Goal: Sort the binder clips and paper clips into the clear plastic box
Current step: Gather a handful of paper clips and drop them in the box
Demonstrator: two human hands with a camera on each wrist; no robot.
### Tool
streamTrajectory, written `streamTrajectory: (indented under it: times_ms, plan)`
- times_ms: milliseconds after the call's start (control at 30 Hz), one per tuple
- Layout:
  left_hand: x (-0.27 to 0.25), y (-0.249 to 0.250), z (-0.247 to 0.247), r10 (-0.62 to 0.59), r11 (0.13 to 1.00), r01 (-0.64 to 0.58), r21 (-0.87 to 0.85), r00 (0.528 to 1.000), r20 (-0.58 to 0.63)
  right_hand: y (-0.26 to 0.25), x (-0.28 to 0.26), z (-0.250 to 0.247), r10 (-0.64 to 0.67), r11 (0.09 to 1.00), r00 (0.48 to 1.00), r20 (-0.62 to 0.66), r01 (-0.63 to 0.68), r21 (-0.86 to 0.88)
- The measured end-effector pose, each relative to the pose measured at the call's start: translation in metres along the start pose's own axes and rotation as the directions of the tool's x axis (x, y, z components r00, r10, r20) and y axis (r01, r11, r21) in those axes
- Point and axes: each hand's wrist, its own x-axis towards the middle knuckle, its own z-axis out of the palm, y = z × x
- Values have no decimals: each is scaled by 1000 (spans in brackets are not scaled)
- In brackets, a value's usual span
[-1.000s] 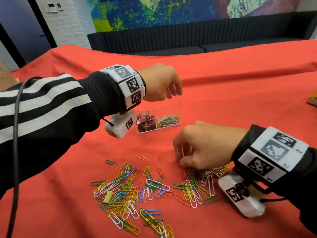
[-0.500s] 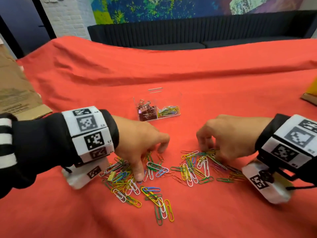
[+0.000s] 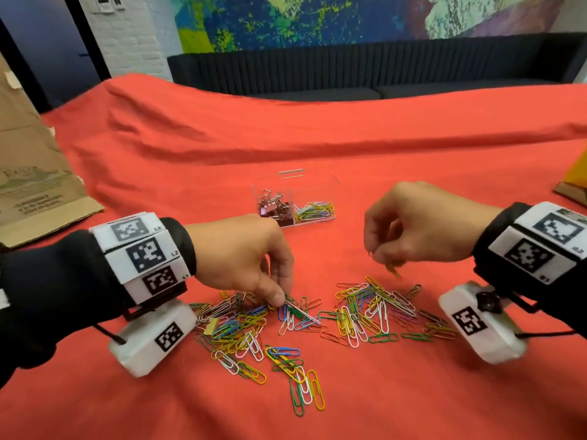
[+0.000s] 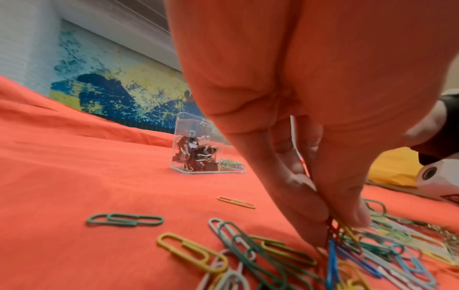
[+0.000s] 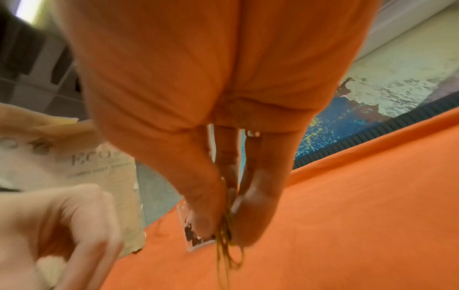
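A clear plastic box (image 3: 332,188) stands on the red cloth; binder clips (image 3: 273,206) fill its left half and paper clips (image 3: 314,212) its right half. It also shows in the left wrist view as the box (image 4: 183,125). Loose coloured paper clips (image 3: 254,328) lie scattered in front. My left hand (image 3: 279,298) reaches down into the pile and pinches paper clips (image 4: 335,229) between thumb and fingertips. My right hand (image 3: 386,262) hovers above the right heap (image 3: 374,309), pinching yellow paper clips (image 5: 227,247) that dangle below its fingertips.
A brown paper bag (image 3: 28,173) lies at the left edge of the cloth. A yellow object (image 3: 576,176) sits at the far right. A dark sofa (image 3: 349,68) runs behind the table. A fold (image 3: 317,147) crosses the cloth beyond the box.
My left hand came back from over the box down to the pile and now pinches clips. My right hand has lifted off the heap with yellow clips in its fingers.
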Motion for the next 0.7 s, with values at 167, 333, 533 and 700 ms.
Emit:
streamTrajectory:
  times_ms: [167, 333, 533, 700]
  plan:
    - [-5, -5, -7, -14, 995, 6, -100, 997, -79, 4, 28, -14, 44, 938, 953, -301, 64, 340]
    - [-5, -16, -6, -49, 974, 26, -226, 994, -94, 0, 83, -18, 142, 896, 829, -540, 124, 426]
    - [-10, -22, -8, -55, 955, 7, -295, 986, -155, 1, 137, -6, 197, 947, 808, -555, -10, 322]
    - [-14, -27, -15, -54, 933, -34, -357, 971, -232, 0, 138, -4, 151, 980, 825, -544, -52, 194]
